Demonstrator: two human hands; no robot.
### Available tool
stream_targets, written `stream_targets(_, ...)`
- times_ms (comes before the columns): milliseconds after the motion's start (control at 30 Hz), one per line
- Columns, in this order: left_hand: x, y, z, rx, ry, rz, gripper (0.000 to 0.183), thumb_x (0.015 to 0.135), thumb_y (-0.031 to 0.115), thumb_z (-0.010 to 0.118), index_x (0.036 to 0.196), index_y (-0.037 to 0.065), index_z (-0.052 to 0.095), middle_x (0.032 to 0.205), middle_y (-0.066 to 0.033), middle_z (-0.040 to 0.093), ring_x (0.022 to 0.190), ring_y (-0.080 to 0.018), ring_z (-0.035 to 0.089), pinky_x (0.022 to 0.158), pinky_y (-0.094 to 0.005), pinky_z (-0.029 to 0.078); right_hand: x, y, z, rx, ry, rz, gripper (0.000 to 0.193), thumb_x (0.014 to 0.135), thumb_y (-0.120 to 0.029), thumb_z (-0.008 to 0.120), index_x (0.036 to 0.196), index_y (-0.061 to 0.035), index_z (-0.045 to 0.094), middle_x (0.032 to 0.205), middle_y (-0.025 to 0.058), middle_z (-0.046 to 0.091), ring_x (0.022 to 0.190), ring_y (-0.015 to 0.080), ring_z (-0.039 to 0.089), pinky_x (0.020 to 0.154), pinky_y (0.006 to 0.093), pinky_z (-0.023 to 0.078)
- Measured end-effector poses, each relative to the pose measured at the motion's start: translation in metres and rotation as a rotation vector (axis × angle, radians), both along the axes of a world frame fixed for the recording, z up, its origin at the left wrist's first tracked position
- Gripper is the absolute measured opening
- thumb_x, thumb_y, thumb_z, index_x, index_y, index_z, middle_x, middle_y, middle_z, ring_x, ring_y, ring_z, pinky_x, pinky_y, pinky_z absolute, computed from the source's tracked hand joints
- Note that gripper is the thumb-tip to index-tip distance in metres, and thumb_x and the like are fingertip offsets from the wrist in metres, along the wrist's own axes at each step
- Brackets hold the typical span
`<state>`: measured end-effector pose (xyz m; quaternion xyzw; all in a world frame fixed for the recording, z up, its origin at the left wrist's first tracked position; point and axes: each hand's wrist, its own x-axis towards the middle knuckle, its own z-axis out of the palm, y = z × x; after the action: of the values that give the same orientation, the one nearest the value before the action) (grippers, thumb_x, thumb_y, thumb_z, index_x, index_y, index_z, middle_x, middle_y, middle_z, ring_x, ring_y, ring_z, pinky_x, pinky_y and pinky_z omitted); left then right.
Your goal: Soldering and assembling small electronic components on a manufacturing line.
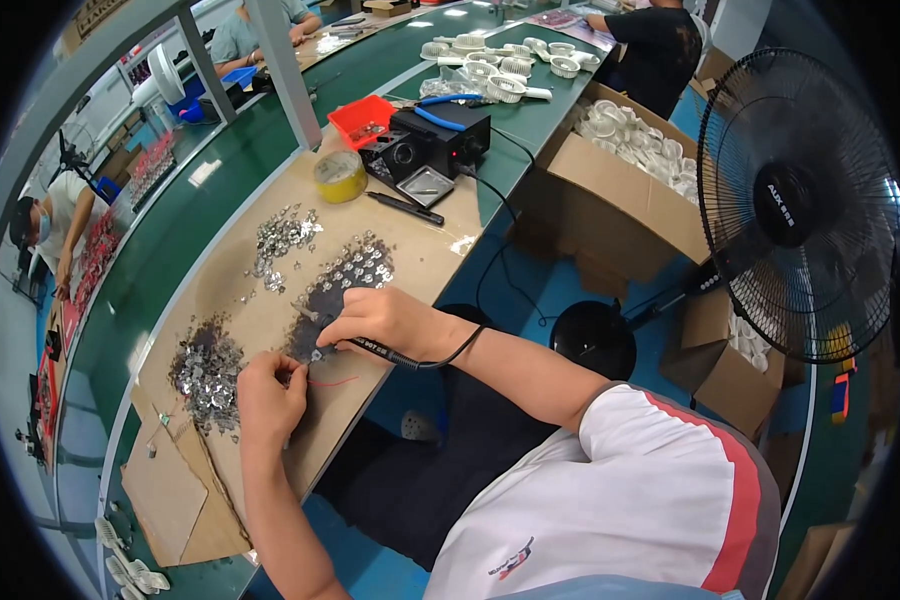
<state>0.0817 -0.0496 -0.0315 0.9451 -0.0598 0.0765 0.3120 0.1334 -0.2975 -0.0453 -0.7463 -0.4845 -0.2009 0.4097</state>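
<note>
We see the soldering iron point(375, 350) slanting across the centre of the frame, its cord end to the lower right and its working end toward the upper left. The right hand point(378, 318) has its fingers wrapped around the black handle. The left hand point(270, 395) keeps its fingers pinched narrow on a red wire point(332, 384) — this sticks out to their right, its long axis nearly level across the frame, just below the iron. The left hand is the nearer one to the wire; whether the iron's tip touches anything, we cannot tell behind the fingers.

Counting on the tabletop point(220, 290), we find one iron, one visible wire, one yellow tape roll point(340, 177), one black pen-like tool point(405, 208) and three groups of metal pieces — left point(210, 380), upper point(285, 235) and middle point(365, 262) — too many to number singly.
</note>
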Motion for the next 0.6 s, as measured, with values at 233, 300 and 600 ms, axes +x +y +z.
stream_targets(233, -0.0004, -0.0004, 0.0024, 0.018, -0.041, -0.018, 0.012, 0.082, 0.004, 0.077, 0.083, -0.005, 0.069, 0.072, -0.0122, 0.068, 0.063, -0.0164, 0.064, 0.061, -0.0313, 0.051, 0.0033, 0.0044, -0.0029, 0.006, 0.013, 0.025, 0.022, 0.083, -0.007, 0.072, 0.105, -0.0094, 0.07, 0.081, 0.0047, 0.068, 0.084, 0.0267, 0.062, 0.075, 0.0377, 0.054)
stream_targets(300, -0.0008, -0.001, 0.0047, -0.032, 0.034, -0.01, 0.012, 0.083, 0.004, 0.077, 0.083, -0.005, 0.069, 0.073, -0.0119, 0.068, 0.063, -0.0164, 0.064, 0.061, -0.031, 0.051, 0.0023, 0.0051, -0.0038, 0.035, -0.022, -0.003, 0.023, 0.083, -0.007, 0.072, 0.106, -0.0095, 0.069, 0.082, 0.0052, 0.068, 0.084, 0.0271, 0.062, 0.075, 0.0382, 0.054)
stream_targets(600, -0.0011, -0.0027, 0.0056, -0.031, 0.035, -0.008, 0.012, 0.083, 0.004, 0.077, 0.083, -0.004, 0.069, 0.073, -0.011, 0.068, 0.063, -0.0155, 0.063, 0.062, -0.0305, 0.051, 0.0021, 0.0017, -0.0046, -0.005, 0.004, 0.034, 0.022, 0.084, -0.008, 0.073, 0.106, -0.0094, 0.07, 0.083, 0.0058, 0.068, 0.085, 0.0272, 0.062, 0.075, 0.0388, 0.054)
